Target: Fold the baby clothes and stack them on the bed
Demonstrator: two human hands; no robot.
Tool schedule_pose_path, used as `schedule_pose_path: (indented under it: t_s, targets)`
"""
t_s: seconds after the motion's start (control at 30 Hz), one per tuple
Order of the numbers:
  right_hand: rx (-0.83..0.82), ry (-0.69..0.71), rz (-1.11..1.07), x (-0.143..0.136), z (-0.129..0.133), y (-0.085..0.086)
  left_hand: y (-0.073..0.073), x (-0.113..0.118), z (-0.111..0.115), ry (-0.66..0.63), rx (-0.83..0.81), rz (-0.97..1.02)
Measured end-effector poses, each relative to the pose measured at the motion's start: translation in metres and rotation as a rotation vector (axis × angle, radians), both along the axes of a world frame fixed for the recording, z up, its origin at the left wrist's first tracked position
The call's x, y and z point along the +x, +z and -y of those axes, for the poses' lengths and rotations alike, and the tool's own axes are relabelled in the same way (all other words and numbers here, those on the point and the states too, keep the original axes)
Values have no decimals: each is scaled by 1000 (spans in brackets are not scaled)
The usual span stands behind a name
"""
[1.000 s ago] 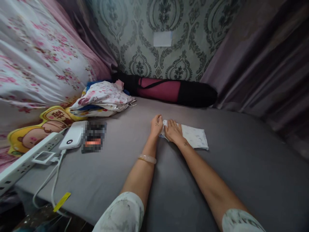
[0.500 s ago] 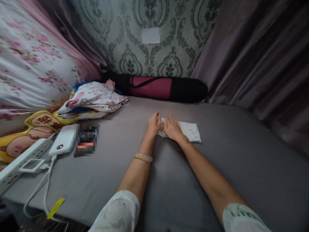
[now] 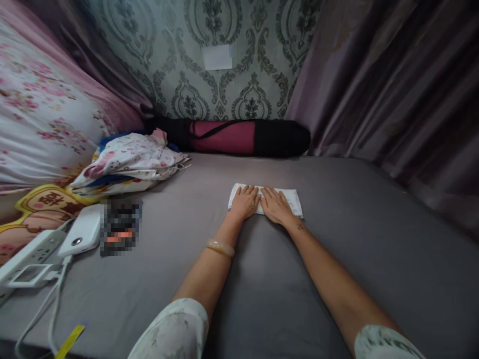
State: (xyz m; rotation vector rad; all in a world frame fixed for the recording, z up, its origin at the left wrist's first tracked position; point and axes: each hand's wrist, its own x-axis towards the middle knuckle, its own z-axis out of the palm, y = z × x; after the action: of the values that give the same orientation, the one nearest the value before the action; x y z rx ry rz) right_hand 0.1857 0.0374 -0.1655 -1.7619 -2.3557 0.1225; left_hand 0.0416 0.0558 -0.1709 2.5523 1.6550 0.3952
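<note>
A folded white cloth [image 3: 294, 199] with a faint print lies flat on the grey sheet [image 3: 179, 224], near the middle of the view. My left hand [image 3: 246, 202] rests palm down on its left part, fingers stretched out. Beside it, my right hand [image 3: 276, 204] lies flat on the middle of the cloth, fingers pointing away from me. The two hands are close together at the index fingers and thumbs. Neither hand grips anything.
Crumpled clothes [image 3: 130, 159] lie at the left by a floral fabric [image 3: 48, 109]. Nearer are a white power bank [image 3: 83, 229], a power strip [image 3: 33, 254], cables and a blurred dark object [image 3: 121, 227]. A black and pink roll bag [image 3: 224, 137] lies along the wall.
My left hand has opened from a bent, closed shape and now lies flat. The cloth's left part now shows spread out beneath it. The whole view has shifted slightly.
</note>
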Motion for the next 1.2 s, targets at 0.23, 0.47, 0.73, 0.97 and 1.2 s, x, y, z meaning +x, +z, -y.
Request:
schedule_pose_path:
  t_s: [0.23,0.47,0.73,0.97,1.2]
  targets:
    - [-25,-77,-15,11,1,4,4,-1,-1,6,15,-28]
    - [-78,-158,21,19,5,2,-3,-3,-5,49,-41,-6]
    - [-64,-261,24,33,7,9,0,-9,-3,182,5,4]
    - [-119,-304,21,44,3,-6,-2,-14,-5,251,-132,-6]
    - [-81,-297,-98,44,2,-3,-1,-15,-5,283,-120,62]
